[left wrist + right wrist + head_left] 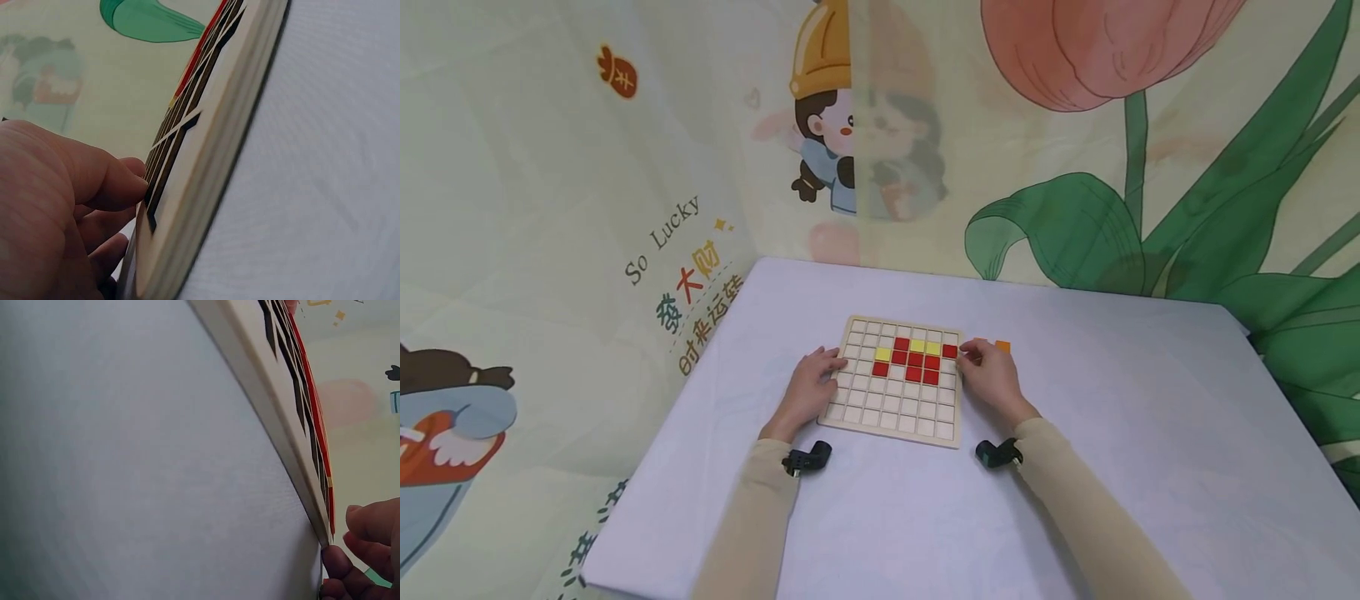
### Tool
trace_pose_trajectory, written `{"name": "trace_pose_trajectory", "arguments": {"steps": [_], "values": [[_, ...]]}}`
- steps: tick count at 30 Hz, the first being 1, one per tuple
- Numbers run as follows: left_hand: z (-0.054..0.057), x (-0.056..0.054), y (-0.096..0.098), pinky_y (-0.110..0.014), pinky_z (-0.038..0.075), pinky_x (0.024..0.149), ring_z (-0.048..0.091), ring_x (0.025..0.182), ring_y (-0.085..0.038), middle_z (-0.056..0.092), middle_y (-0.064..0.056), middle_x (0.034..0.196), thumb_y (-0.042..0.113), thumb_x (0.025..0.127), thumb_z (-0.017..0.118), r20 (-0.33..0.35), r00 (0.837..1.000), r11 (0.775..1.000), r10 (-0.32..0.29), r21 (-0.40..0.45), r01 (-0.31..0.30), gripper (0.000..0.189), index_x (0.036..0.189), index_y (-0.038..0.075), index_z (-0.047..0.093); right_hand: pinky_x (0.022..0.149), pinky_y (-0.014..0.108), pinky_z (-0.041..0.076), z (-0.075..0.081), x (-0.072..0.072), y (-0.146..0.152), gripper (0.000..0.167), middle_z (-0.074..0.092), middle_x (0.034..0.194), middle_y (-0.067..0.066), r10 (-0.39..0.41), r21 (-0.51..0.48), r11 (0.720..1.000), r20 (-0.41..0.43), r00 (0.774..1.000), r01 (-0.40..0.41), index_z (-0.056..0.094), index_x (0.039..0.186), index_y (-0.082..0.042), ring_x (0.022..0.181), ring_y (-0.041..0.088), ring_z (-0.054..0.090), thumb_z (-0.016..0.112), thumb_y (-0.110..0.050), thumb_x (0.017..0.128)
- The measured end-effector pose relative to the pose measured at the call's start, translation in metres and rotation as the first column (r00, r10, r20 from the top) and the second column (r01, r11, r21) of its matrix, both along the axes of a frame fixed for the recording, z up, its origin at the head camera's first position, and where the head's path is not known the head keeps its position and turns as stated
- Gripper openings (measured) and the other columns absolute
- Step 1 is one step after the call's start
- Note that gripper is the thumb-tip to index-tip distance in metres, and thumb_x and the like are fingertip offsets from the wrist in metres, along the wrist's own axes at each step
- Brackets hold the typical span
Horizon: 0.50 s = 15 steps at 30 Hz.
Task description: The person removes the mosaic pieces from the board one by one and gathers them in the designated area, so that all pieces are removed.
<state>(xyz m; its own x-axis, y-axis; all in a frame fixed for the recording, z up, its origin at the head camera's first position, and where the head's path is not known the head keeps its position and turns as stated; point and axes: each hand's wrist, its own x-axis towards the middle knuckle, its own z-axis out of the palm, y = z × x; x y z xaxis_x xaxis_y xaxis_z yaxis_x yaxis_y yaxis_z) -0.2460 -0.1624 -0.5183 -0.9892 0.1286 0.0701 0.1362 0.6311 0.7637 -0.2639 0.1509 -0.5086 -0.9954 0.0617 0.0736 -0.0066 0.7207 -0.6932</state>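
A square wooden grid board [891, 421] lies on the table, its upper middle cells filled with several red tiles [914, 374] and a few yellow tiles [917, 346]. My left hand [808, 390] rests at the board's left edge, thumb and fingertips touching the frame. Close up in the left wrist view, the left thumb [119, 184] lies on the rim. By the board's upper right edge is my right hand [992, 373], fingers bent beside a single red tile [950, 352] in the rightmost column. One right fingertip [338, 559] is against the board's edge in the right wrist view.
An orange tile [1003, 346] and a small orange-red piece [981, 340] lie behind the right hand, partly covered by it. A white cloth covers the table [1150, 433]. Printed fabric walls [895, 242] stand at the back and left.
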Motion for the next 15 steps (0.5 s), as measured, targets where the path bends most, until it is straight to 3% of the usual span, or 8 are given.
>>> {"name": "trace_pose_trajectory", "arguments": {"steps": [10, 15], "values": [[0.0, 0.001, 0.0, -0.039, 0.007, 0.124, 0.024, 0.147, -0.027, 0.045, -0.009, 0.15, 0.002, 0.09, 0.054, 0.02, 1.0, 1.0, -0.004, 0.004, 0.004, 0.036, 0.125, 0.004, 0.064, 0.071, 0.035, 0.046, -0.001, -0.005, -0.011, 0.045, 0.058, 0.101, 0.012, 0.033, 0.149, 0.988, 0.038, 0.999, -0.038, 0.061, 0.131, -0.01, 0.09, 0.027, 0.052, 0.067, -0.028, 0.091], [-0.002, -0.001, -0.001, -0.039, 0.007, 0.124, 0.024, 0.147, -0.027, 0.045, -0.01, 0.15, 0.002, 0.09, 0.054, 0.013, 1.0, 1.0, -0.009, 0.011, 0.009, 0.036, 0.125, 0.004, 0.064, 0.065, 0.033, 0.039, 0.0, -0.006, -0.013, 0.044, 0.054, 0.099, 0.011, 0.028, 0.183, 0.982, 0.038, 0.999, -0.034, 0.061, 0.132, -0.012, 0.085, 0.026, 0.049, 0.066, -0.029, 0.092]]}}
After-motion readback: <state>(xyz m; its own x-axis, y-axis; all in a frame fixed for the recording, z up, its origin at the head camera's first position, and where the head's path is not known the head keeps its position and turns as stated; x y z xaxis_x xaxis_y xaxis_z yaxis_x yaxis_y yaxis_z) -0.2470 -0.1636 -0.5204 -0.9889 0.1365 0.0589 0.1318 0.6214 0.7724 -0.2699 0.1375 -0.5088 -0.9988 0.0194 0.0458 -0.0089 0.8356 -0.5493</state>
